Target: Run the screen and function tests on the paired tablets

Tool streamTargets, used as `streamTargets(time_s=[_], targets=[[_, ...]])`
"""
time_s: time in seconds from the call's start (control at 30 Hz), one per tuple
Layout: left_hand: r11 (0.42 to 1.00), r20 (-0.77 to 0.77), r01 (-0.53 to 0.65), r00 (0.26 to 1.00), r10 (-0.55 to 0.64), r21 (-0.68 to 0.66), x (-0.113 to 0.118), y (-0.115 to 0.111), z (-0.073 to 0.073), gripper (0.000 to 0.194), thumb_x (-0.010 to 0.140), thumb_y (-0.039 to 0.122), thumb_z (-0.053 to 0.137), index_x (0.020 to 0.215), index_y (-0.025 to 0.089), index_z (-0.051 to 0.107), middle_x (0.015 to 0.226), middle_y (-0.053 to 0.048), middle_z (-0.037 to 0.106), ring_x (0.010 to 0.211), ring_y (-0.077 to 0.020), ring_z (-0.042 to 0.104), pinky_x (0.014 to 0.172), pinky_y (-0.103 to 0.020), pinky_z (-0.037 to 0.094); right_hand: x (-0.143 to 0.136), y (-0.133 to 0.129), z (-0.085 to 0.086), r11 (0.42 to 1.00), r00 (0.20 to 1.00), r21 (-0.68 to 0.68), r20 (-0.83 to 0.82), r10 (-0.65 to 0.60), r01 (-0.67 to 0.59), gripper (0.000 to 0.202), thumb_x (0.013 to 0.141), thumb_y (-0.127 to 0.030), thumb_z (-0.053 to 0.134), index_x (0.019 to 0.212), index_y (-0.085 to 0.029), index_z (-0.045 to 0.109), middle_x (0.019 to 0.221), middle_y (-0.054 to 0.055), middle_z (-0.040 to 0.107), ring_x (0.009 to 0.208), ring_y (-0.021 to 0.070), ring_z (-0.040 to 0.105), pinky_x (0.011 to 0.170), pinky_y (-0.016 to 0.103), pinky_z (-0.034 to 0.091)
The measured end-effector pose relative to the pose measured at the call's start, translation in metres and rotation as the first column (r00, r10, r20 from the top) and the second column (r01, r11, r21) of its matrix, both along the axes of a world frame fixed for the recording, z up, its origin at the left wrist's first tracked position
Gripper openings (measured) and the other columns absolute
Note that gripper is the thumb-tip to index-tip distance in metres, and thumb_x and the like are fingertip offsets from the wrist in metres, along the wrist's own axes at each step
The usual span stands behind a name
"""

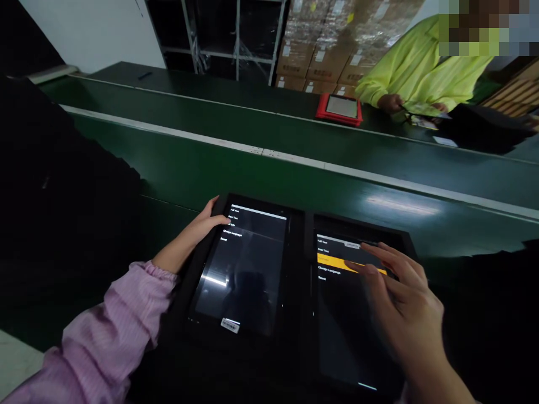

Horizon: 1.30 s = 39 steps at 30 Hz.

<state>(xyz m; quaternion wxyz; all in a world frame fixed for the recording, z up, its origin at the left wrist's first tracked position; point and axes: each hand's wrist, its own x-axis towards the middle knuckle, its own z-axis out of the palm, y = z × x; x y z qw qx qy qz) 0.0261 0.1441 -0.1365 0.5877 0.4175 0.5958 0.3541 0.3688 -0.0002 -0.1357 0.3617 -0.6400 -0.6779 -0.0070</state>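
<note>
Two tablets lie side by side in a black holder (pixel 309 247), both with lit screens showing a short text menu. My left hand (pixel 197 233) is at the upper left edge of the left tablet (pixel 248 280). Its thumb reaches onto the screen by the third menu line, the index finger stretches along the edge, and the other fingers are hidden. A barcode label (pixel 230 325) sticks to this tablet's lower end. Over the right tablet (pixel 341 336), my right hand (pixel 404 292) has its fingers spread. One fingertip touches the third line, which is highlighted yellow.
A green workbench (pixel 202 146) with pale rails runs across behind the tablets. On its far side lie a red-framed tablet (pixel 340 108) and a person in a yellow top (pixel 412 67) handles something. Stacked cartons (pixel 324 62) stand behind. Dark stacks (pixel 63 185) rise at left.
</note>
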Motion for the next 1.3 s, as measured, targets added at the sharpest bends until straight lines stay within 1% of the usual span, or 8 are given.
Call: streamTargets(time_s=[0.17,0.37,0.53,0.7,0.8,0.93,1.07,1.3], targets=[[0.999,-0.063,0.039,0.997,-0.040,-0.014,0.001,0.003,0.003,0.095,0.068,0.019,0.080,0.155,0.022,0.042,0.125,-0.008,0.070,0.107,-0.0285,0.070,0.095,-0.039,0.056,-0.006,-0.003,0.008,1.000,0.998,0.017,-0.066,-0.023,0.024,0.036,0.105,-0.037,0.050,0.098,-0.023,0.082,0.120,0.007,0.073,0.117,0.0255,0.066,0.096,0.043,0.053],[0.999,-0.071,0.021,0.997,-0.022,-0.024,-0.001,0.010,-0.003,0.085,0.075,0.031,0.079,0.154,0.029,0.046,0.131,-0.008,0.070,0.116,-0.0318,0.069,0.101,-0.043,0.056,-0.010,-0.003,0.015,0.994,0.983,-0.004,-0.147,-0.109,0.110,0.032,0.105,-0.035,0.053,0.103,-0.022,0.082,0.113,0.006,0.073,0.088,0.0156,0.069,0.072,0.031,0.053],[0.998,-0.135,-0.004,0.991,0.013,0.068,-0.002,0.012,-0.008,0.074,0.079,0.034,0.074,0.150,0.024,0.054,0.135,-0.008,0.069,0.125,-0.0338,0.065,0.111,-0.047,0.050,-0.014,0.001,0.017,0.996,0.976,-0.037,-0.198,-0.090,0.084,0.033,0.105,-0.035,0.052,0.106,-0.021,0.082,0.102,0.006,0.071,0.073,0.0116,0.064,0.065,0.028,0.052],[0.995,-0.139,0.046,0.990,-0.032,0.094,-0.005,0.013,-0.012,0.076,0.079,0.038,0.078,0.151,0.026,0.053,0.135,-0.008,0.069,0.121,-0.0338,0.066,0.106,-0.048,0.054,-0.014,0.002,0.016,0.997,0.982,-0.066,-0.181,-0.048,0.037,0.033,0.104,-0.034,0.053,0.102,-0.020,0.083,0.094,0.006,0.071,0.074,0.0124,0.066,0.061,0.027,0.050],[0.996,-0.146,0.044,0.989,-0.032,0.080,-0.006,0.014,-0.014,0.077,0.080,0.037,0.079,0.152,0.026,0.053,0.131,-0.009,0.071,0.117,-0.0332,0.068,0.103,-0.047,0.056,-0.013,0.002,0.017,0.998,0.988,-0.064,-0.149,-0.031,0.022,0.030,0.103,-0.029,0.055,0.097,-0.020,0.084,0.090,0.005,0.066,0.064,0.0094,0.060,0.053,0.026,0.045],[0.995,-0.173,0.058,0.984,-0.044,0.077,-0.007,0.014,-0.014,0.077,0.081,0.039,0.079,0.152,0.029,0.052,0.128,-0.009,0.072,0.111,-0.0322,0.071,0.096,-0.045,0.060,-0.015,0.001,0.017,0.995,0.990,-0.037,-0.116,0.085,-0.089,0.028,0.098,-0.019,0.059,0.082,-0.020,0.082,0.084,0.002,0.061,0.054,0.0055,0.051,0.046,0.023,0.041],[0.993,-0.179,0.062,0.983,-0.044,0.099,-0.008,0.014,-0.016,0.078,0.081,0.044,0.080,0.152,0.028,0.053,0.128,-0.010,0.072,0.110,-0.0327,0.071,0.093,-0.044,0.061,-0.018,0.002,0.017,0.959,0.958,-0.061,-0.097,0.270,-0.277,0.033,0.096,-0.013,0.059,0.067,-0.018,0.074,0.083,0.002,0.062,0.054,0.0055,0.055,0.049,0.022,0.047],[0.995,-0.153,0.054,0.988,-0.039,0.090,-0.007,0.014,-0.017,0.077,0.082,0.050,0.078,0.151,0.028,0.052,0.129,-0.009,0.072,0.116,-0.0330,0.069,0.100,-0.045,0.057,-0.020,0.001,0.016,0.913,0.924,-0.145,-0.094,0.370,-0.381,0.026,0.099,-0.013,0.055,0.092,-0.016,0.080,0.090,0.004,0.061,0.055,0.0048,0.055,0.052,0.022,0.051]])
